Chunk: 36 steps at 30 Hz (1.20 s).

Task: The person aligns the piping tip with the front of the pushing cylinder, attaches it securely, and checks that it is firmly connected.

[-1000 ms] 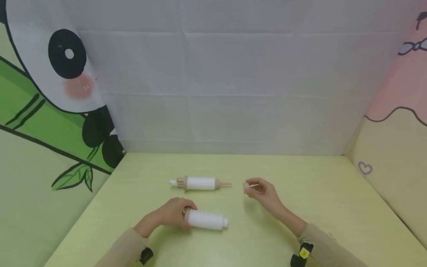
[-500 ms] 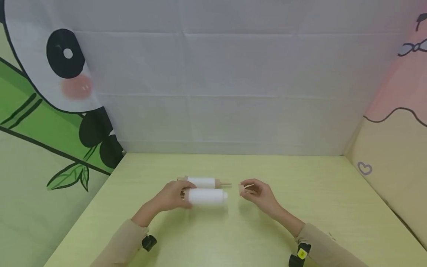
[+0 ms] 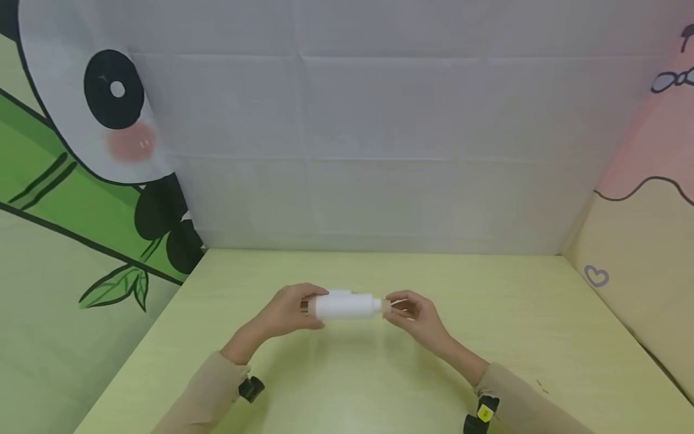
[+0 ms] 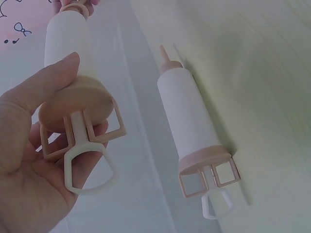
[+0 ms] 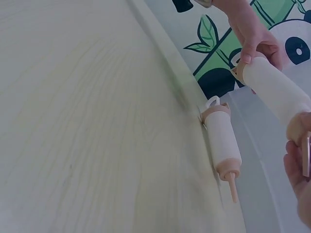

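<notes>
My left hand (image 3: 284, 310) grips the beige handle end of a white icing syringe (image 3: 347, 306), held level above the table. In the left wrist view, its square finger loops (image 4: 104, 131) and white ring plunger (image 4: 90, 167) show by the palm. My right hand (image 3: 420, 313) pinches a small beige nozzle cap (image 3: 387, 306) right at the syringe's narrow front end. A second, similar syringe (image 5: 223, 138) with a thin beige tip lies on the table behind, mostly hidden in the head view.
The pale yellow-green table (image 3: 488, 283) reaches back to a grey-white cloth wall (image 3: 379, 120). On the left is a panel with a panda and bamboo drawing (image 3: 114, 90). A pink and cream panel (image 3: 645, 241) borders the right side.
My left hand has lifted the syringe off the table and brought it away from me and slightly right. My right hand has moved left, bringing the nozzle cap to the syringe's front end.
</notes>
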### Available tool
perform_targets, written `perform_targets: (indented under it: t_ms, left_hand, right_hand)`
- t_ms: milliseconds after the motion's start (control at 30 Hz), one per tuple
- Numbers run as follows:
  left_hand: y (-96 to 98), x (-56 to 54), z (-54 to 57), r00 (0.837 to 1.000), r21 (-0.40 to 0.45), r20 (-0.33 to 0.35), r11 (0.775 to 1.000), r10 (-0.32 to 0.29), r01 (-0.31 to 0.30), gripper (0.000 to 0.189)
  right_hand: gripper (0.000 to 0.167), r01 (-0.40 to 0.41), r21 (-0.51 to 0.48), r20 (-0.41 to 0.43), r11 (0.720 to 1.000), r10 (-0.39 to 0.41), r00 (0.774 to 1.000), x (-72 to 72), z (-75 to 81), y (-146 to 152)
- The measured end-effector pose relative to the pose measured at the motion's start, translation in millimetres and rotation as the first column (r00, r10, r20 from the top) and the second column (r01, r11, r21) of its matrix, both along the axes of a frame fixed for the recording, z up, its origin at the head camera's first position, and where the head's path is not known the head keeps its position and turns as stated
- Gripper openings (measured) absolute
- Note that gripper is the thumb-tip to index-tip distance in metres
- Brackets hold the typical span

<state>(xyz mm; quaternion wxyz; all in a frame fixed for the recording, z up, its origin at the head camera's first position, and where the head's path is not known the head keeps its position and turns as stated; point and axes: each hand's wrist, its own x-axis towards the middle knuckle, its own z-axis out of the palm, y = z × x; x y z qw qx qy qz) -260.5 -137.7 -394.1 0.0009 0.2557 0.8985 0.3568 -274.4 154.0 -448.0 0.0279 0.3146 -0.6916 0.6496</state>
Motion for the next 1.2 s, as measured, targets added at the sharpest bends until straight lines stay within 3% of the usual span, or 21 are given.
perform_targets:
  t_ms: [500, 767, 933, 1200]
  left_hand:
    - [13.8, 2.7, 13.2, 1.000, 0.018, 0.018, 1.000, -0.021, 0.021, 0.049]
    - [12.7, -0.1, 18.8, 1.000, 0.006, 0.018, 1.000, -0.024, 0.024, 0.051]
    - [11.0, 0.2, 22.9, 0.998, 0.026, 0.053, 0.999, -0.037, 0.036, 0.052]
    - [9.6, -3.4, 30.2, 0.991, 0.010, 0.105, 0.997, -0.081, 0.080, 0.051]
  right_hand:
    - [0.028, -0.015, -0.012, -0.034, 1.000, 0.015, 0.999, 1.7, 13.0, 1.6]
    - [0.027, -0.010, 0.019, -0.183, 1.000, 0.013, 0.983, -0.3, 18.1, 3.5]
    - [0.028, -0.021, 0.027, -0.257, 0.999, 0.027, 0.966, -0.6, 24.1, 3.8]
    - [0.029, -0.032, 0.028, -0.350, 0.999, 0.040, 0.936, 10.9, 44.4, 3.5]
